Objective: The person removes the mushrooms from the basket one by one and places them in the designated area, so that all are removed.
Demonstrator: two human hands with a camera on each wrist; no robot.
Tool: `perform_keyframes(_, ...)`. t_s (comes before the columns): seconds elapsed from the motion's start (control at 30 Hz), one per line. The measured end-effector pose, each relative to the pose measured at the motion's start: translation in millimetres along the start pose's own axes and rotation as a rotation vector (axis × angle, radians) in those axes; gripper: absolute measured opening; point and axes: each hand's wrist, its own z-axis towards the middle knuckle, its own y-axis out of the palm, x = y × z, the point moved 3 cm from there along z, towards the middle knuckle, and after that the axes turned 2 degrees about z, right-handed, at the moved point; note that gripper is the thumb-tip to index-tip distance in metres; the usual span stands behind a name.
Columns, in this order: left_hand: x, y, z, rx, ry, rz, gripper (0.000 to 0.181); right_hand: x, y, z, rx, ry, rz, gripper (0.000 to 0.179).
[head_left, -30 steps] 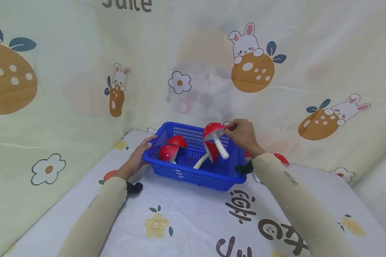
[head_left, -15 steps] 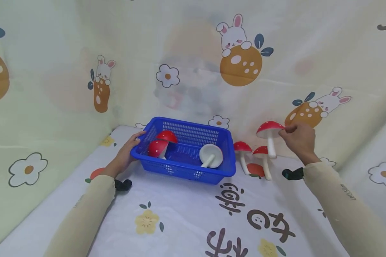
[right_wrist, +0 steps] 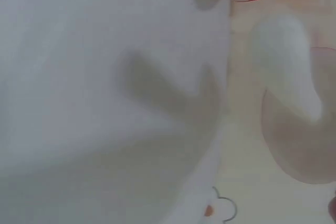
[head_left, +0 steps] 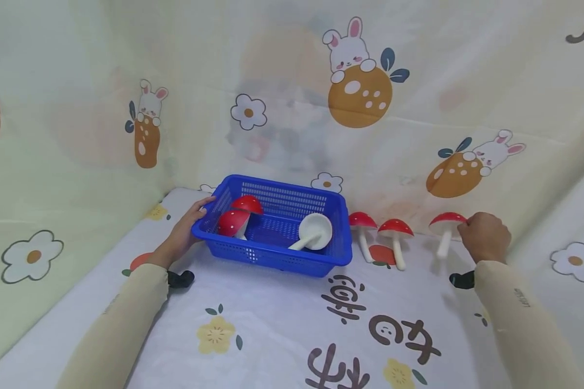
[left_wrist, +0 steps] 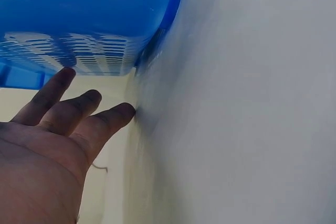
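Observation:
My right hand (head_left: 485, 237) pinches the cap edge of a toy mushroom (head_left: 444, 246), which has a white-dotted red cap and white stem. Its stem points down close over the cloth at the right. In the right wrist view, the pale stem (right_wrist: 286, 64) is blurred in front of the cap's underside. My left hand (head_left: 182, 229) rests at the left rim of a blue plastic basket (head_left: 272, 257). In the left wrist view, extended fingers (left_wrist: 107, 124) lie by the basket's slotted wall. Inside are two red-capped mushrooms (head_left: 233, 221) at the left and an overturned one (head_left: 316, 229) at the right.
Two more toy mushrooms, a nearer-basket one (head_left: 362, 221) and another (head_left: 395, 229), stand caps-up beside the basket's right side, at the back. A printed cloth (head_left: 272, 319) covers the table. Behind it hangs a printed backdrop (head_left: 282, 65).
My right hand has carried the mushroom from over the basket to the right and lowered it near the cloth. My left hand stays at the basket rim; the head view has shifted.

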Motion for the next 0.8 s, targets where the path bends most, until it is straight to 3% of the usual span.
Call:
perform_keyframes(0.3,-3.6,-2.8,1.5,0.016,-0.018,-0.011,0.049,-5,35,9.1,-0.006,-0.063,-0.07,0.027)
perform_keyframes(0.53,-5.4,-0.8,4.3,0.02,-0.033,-0.008,0.05,-14,40,6.4,-0.047,-0.137,-0.143,0.022)
perform_keyframes(0.63,-7.3,-1.7,6.1,0.018,-0.026,-0.007,0.049,-15,44,4.2,-0.109,-0.14,-0.152,0.021)
perform_keyframes(0.8,-8.4,-4.2,5.3,0.026,-0.022,0.005,0.049,-20,47,4.8,-0.132,-0.141,-0.153,0.02)
